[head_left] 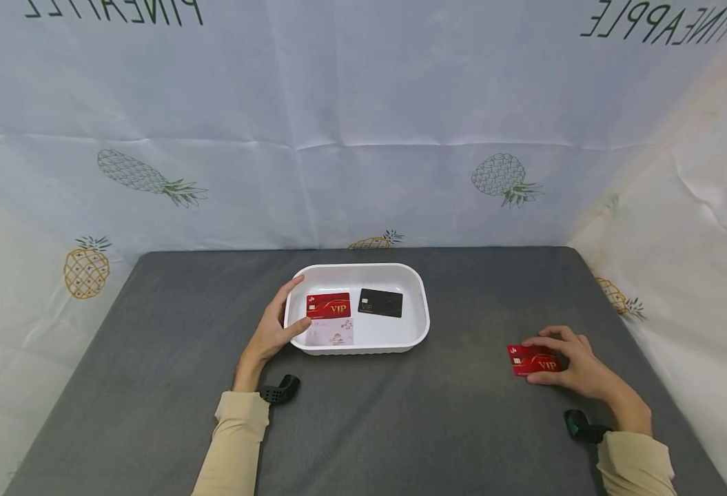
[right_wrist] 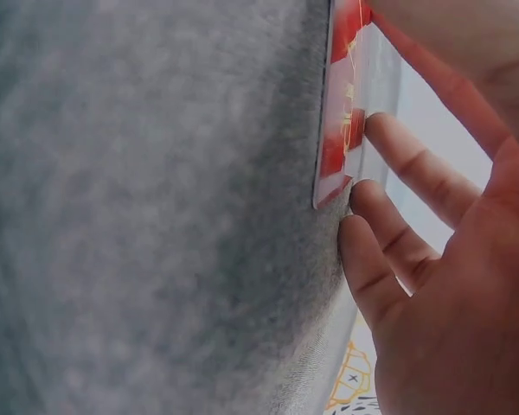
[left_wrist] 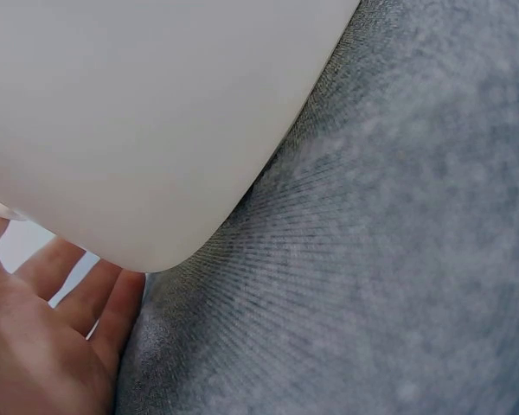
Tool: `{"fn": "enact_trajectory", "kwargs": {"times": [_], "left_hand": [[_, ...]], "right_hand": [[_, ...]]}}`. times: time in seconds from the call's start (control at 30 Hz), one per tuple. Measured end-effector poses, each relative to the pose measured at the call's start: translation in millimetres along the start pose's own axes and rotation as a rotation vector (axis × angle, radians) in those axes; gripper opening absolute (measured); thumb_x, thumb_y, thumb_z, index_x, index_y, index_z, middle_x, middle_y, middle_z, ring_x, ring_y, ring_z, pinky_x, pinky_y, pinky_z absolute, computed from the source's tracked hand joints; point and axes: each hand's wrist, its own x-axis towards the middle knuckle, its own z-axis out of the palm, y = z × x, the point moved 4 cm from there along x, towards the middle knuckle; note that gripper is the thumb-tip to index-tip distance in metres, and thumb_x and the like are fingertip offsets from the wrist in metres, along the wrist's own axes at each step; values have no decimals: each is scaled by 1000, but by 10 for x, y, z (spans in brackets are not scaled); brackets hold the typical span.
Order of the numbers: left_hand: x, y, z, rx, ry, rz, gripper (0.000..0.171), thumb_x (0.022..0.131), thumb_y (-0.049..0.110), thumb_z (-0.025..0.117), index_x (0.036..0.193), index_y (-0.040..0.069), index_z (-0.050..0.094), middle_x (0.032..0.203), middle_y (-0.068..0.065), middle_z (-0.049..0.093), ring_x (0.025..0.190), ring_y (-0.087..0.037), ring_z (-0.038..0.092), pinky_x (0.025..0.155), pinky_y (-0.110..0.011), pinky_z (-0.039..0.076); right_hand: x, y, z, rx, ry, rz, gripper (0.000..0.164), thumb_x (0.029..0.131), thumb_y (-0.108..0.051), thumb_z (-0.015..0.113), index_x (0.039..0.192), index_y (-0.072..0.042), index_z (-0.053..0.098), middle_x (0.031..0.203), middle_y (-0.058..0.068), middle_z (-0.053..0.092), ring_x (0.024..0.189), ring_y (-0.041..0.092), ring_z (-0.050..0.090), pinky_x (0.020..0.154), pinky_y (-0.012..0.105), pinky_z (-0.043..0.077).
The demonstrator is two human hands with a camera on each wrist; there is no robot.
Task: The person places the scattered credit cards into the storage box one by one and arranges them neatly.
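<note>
A white plastic tray (head_left: 413, 337) sits at the far middle of the table, and my left hand (head_left: 273, 327) grips its left end, thumb over the near rim. Inside lie a red VIP card (head_left: 329, 305), a pale pink card (head_left: 331, 333) partly under it, and a black VIP card (head_left: 380, 303). In the left wrist view, fingers (left_wrist: 86, 294) reach along the tray's outer wall (left_wrist: 156, 130). At the right, my right hand (head_left: 577, 368) pinches another red VIP card (head_left: 530, 359) across its long edges, thumb on the near one. That card (right_wrist: 342, 130) lies flat, close along the tabletop.
Dark grey cloth covers the table (head_left: 400, 420). A white curtain (head_left: 369, 193) printed with pineapples hangs behind its far edge and along both sides. Black wrist bands with camera mounts sit on the left wrist (head_left: 281, 389) and the right wrist (head_left: 583, 426).
</note>
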Motion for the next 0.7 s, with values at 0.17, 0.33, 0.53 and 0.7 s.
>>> {"fn": "enact_trajectory", "kwargs": {"times": [0.17, 0.33, 0.53, 0.7], "left_hand": [[-5, 7, 1, -9, -5, 4, 83, 87, 6, 71, 160, 11, 31, 153, -26, 42, 126, -40, 51, 96, -23, 50], [-1, 9, 0, -5, -4, 5, 83, 87, 7, 71, 160, 11, 31, 152, -26, 43, 126, -41, 52, 95, -23, 50], [-1, 14, -2, -11, -8, 6, 83, 87, 6, 70, 160, 9, 30, 149, -28, 45, 123, -41, 53, 92, -20, 50], [0, 16, 3, -12, -11, 6, 83, 87, 6, 70, 160, 9, 30, 148, -28, 45, 122, -42, 53, 91, -20, 51]], "right_hand": [[9, -5, -2, 34, 11, -25, 54, 74, -16, 90, 119, -18, 61, 118, 8, 52, 110, 2, 30, 81, 42, 30], [17, -32, -9, 83, -19, -40, 52, 78, -18, 89, 119, -19, 57, 112, 3, 57, 99, -8, 43, 77, 25, 43], [11, -71, -21, 114, -46, -28, 51, 81, -18, 87, 123, -14, 58, 113, 6, 57, 95, -4, 48, 72, 23, 50], [7, -77, -30, 97, -87, 22, 58, 80, -20, 87, 131, -10, 60, 118, 11, 53, 100, -5, 43, 72, 22, 52]]}}
